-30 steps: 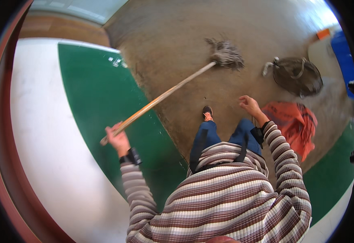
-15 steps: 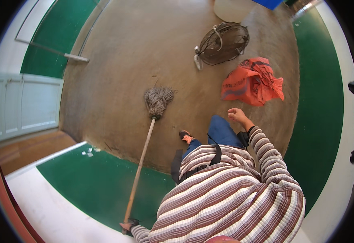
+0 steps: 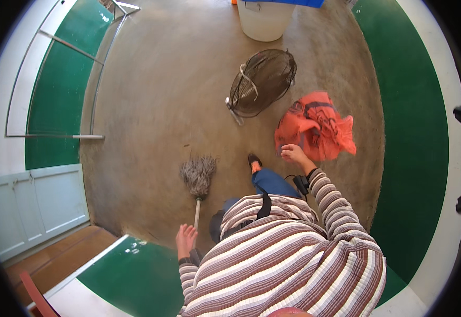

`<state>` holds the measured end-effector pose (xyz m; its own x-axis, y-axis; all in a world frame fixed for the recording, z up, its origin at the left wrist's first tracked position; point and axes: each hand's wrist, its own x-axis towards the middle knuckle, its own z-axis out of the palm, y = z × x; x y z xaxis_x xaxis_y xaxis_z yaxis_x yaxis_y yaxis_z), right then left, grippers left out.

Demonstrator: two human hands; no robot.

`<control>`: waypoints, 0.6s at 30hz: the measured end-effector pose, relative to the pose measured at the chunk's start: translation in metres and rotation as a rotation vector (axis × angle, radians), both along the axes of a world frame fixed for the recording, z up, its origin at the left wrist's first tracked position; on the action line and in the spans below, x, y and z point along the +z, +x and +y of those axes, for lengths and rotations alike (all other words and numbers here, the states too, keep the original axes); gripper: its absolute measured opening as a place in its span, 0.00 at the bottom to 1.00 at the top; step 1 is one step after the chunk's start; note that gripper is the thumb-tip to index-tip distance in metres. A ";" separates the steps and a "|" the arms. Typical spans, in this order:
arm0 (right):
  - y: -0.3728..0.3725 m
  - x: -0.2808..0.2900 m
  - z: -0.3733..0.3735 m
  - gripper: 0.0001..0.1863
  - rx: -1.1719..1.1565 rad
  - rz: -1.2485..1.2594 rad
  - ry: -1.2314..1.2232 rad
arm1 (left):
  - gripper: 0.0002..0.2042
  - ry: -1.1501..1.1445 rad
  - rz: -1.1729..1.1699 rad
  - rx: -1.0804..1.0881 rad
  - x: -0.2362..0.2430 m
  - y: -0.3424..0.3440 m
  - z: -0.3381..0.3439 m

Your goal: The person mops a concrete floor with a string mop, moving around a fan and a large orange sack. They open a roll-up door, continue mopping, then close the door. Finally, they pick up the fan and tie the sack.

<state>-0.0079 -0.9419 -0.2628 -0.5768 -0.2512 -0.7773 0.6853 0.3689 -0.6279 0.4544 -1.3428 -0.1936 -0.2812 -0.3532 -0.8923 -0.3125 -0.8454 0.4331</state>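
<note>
My left fingers (image 3: 182, 231): apart, beside grey string-headed, wooden-handled mop (image 3: 197, 177); my right fingers (image 3: 287, 152): apart, near crumpled red-orange plastic bag (image 3: 322, 124).

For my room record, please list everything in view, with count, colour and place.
Mop: 1, grey, left of centre
Mesh basket: 1, dark, upper middle
Bag: 1, red, right of centre
Tub: 1, whitish, top edge
Blue object: 1, blue, above tub
Metal frame: 1, silvery, left side
Door: 1, pale blue, lower left
Red edge: 1, red, bottom left
Walls: at least 2, green and white, sides
Floor: 1, brown, middle
Shoe: 1, dark, centre
Trousers: 1, blue, below shoe
Striped top: 1, brown and white, bottom
Wrist devices: 2, black, wrists
Left hand: 1, bare, beside mop handle
Right hand: 1, bare, near bag
</note>
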 end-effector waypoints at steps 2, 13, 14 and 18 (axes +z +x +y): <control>-0.041 0.004 -0.020 0.18 -0.011 0.037 -0.106 | 0.18 -0.079 0.092 -0.150 0.017 -0.096 -0.012; -0.180 -0.002 -0.081 0.15 -0.142 0.070 -0.043 | 0.14 -0.186 -0.035 -0.539 0.047 -0.330 -0.091; -0.187 -0.003 -0.087 0.15 -0.162 0.063 -0.035 | 0.14 -0.180 -0.051 -0.567 0.038 -0.349 -0.104; -0.217 -0.003 -0.106 0.15 -0.235 0.107 0.029 | 0.14 -0.217 -0.086 -0.670 0.003 -0.451 -0.155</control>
